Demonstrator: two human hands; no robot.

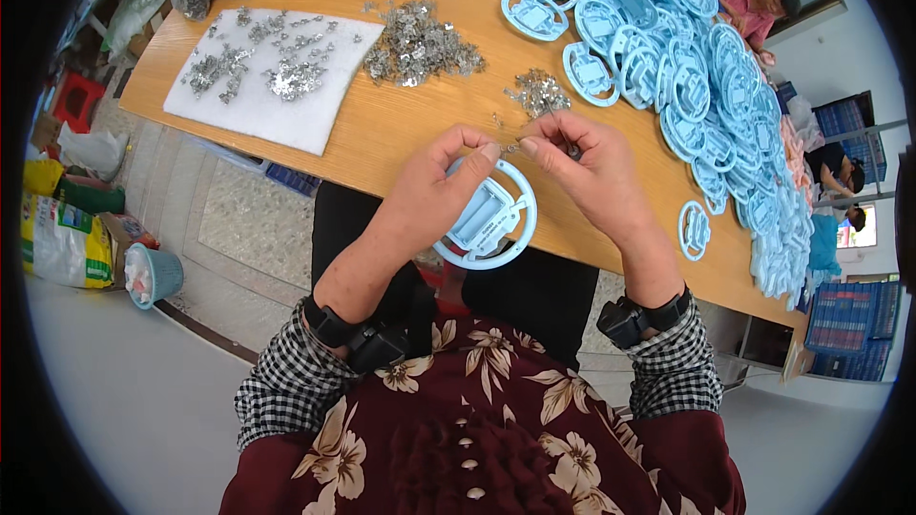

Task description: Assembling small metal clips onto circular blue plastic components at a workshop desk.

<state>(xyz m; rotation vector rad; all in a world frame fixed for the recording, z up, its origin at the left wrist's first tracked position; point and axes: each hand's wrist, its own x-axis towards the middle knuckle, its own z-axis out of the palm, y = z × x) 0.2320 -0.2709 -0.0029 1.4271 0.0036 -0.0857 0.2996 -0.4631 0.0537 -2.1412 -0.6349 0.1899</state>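
Note:
My left hand (434, 186) is closed on the rim of a light blue plastic steering-wheel-shaped part (528, 219), with a rectangular battery-box recess in its middle. The part hangs over the table's near edge, above my lap. At its upper rim, my right hand (596, 172) is closed, thumb and forefinger pinched close to the left fingertips. A small shiny metal piece (510, 148) shows between the two hands; its exact shape is too small to tell. Just beyond the right fingers lies a small heap of metal pieces (539, 93).
Blue wheel parts (634, 57) are piled high at the right, with a single blue part (694, 231) nearer. A larger metal heap (420, 43) and a white foam sheet (329, 119) with metal pieces lie left on the wooden table (391, 138). Another person (749, 5) sits across.

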